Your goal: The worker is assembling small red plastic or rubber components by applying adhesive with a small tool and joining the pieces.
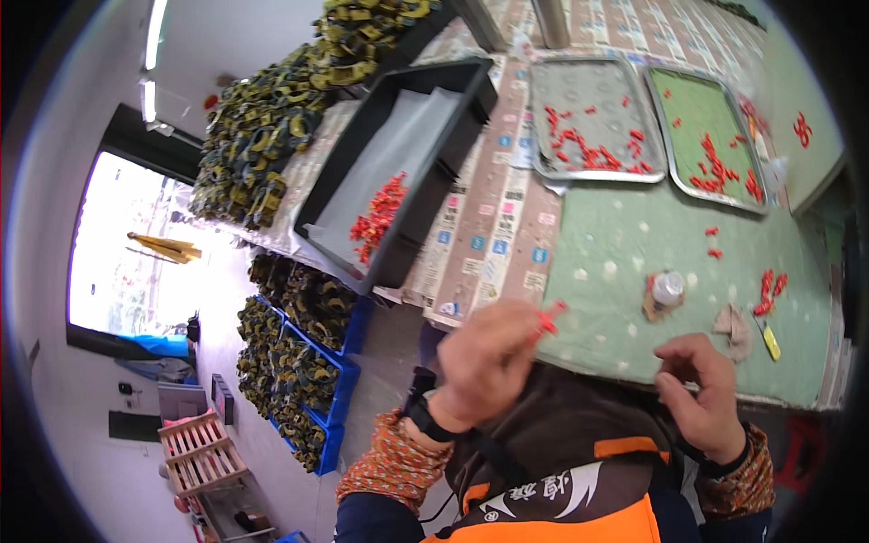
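My left hand (489,360) is pinched shut at the fingertips on a small red piece (547,323), its end poking out to the right, a little blurred. I have it over the near left corner of the green work surface (615,235), with the patterned covering (489,217) running off to the left of that corner. My right hand (701,389) is loosely curled at the near edge, thumb and fingers parted with a gap between them; I see nothing held there. Between my hands a stretch of green runs forward to a small clear bottle (668,288) on a brown block. Just ahead of my right hand lies a crumpled beige cloth (734,332), with a yellow-handled tool (770,341) beside it, and more red pieces (768,291) just past that. Along the far side of the green sit a grey tray (588,95) and a green-lined tray (688,93), rims close together, red pieces in both. Leftward, well apart from my left hand, the black crate (425,213) stands slanted with high walls, red pieces heaped on its pale liner (389,140) towards the near end
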A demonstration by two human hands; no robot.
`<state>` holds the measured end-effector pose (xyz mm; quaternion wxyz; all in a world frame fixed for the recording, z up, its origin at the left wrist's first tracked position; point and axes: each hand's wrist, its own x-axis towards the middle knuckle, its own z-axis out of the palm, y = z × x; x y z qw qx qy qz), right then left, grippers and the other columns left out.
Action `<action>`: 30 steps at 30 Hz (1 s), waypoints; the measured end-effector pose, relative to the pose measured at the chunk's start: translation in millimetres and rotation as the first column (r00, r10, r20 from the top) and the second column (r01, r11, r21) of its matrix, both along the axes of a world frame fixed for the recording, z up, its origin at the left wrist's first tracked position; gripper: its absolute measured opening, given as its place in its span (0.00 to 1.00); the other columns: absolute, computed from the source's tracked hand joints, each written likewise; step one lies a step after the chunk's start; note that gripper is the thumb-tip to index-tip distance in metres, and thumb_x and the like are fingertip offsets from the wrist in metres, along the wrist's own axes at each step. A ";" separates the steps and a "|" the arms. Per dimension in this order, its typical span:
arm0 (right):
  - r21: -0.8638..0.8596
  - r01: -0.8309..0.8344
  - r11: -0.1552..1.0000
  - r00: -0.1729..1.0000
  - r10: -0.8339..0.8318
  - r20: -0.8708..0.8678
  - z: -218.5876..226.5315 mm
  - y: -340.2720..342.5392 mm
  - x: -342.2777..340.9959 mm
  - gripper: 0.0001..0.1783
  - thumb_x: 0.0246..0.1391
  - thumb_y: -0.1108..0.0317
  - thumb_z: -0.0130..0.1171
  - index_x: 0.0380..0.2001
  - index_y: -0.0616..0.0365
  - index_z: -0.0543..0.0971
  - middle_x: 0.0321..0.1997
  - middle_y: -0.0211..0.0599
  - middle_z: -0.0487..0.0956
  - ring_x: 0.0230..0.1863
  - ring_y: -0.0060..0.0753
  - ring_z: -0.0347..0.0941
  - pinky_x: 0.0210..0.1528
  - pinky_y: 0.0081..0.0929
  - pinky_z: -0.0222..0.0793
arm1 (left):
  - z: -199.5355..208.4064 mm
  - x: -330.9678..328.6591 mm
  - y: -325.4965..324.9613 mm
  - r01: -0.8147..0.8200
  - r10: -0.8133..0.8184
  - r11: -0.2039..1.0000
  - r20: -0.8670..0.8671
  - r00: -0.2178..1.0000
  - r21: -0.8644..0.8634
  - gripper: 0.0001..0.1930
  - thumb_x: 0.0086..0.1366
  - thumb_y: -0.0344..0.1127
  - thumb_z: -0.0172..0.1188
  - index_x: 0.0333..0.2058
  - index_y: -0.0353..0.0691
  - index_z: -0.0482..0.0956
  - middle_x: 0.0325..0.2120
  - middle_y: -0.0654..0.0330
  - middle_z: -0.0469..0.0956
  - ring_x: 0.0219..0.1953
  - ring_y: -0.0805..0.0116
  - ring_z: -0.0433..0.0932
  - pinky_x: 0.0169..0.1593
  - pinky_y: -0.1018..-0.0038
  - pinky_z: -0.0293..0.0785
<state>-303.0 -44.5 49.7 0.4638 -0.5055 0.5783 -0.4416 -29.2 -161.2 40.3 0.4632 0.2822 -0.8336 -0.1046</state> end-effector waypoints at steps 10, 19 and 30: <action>-0.045 0.207 0.977 0.977 -0.209 -0.039 -1.1 11.4 -40.7 0.05 0.58 0.80 0.54 0.37 0.64 0.75 0.30 0.30 0.75 0.26 0.16 0.72 0.30 0.17 0.68 | 49.1 121.3 -141.2 -0.672 0.617 0.740 0.379 0.690 0.018 0.17 0.59 0.26 0.68 0.46 0.42 0.75 0.37 0.59 0.83 0.40 0.61 0.83 0.41 0.66 0.78; -0.123 0.365 0.923 0.902 -0.383 -0.199 14.0 13.8 -104.5 0.02 0.61 0.77 0.56 0.36 0.64 0.76 0.27 0.26 0.75 0.26 0.14 0.69 0.29 0.16 0.65 | 15.0 147.0 -188.4 -0.775 0.557 0.629 0.661 0.502 0.059 0.16 0.58 0.33 0.67 0.45 0.47 0.75 0.31 0.55 0.82 0.36 0.49 0.83 0.37 0.57 0.75; -0.194 0.458 0.867 0.588 -0.460 -0.665 -17.3 36.7 -205.3 0.08 0.54 0.77 0.60 0.38 0.61 0.80 0.33 0.42 0.79 0.33 0.39 0.76 0.37 0.33 0.71 | 46.6 135.9 -188.6 -0.580 0.423 0.805 0.562 0.711 0.128 0.21 0.63 0.24 0.61 0.55 0.41 0.74 0.42 0.55 0.82 0.43 0.63 0.81 0.43 0.66 0.77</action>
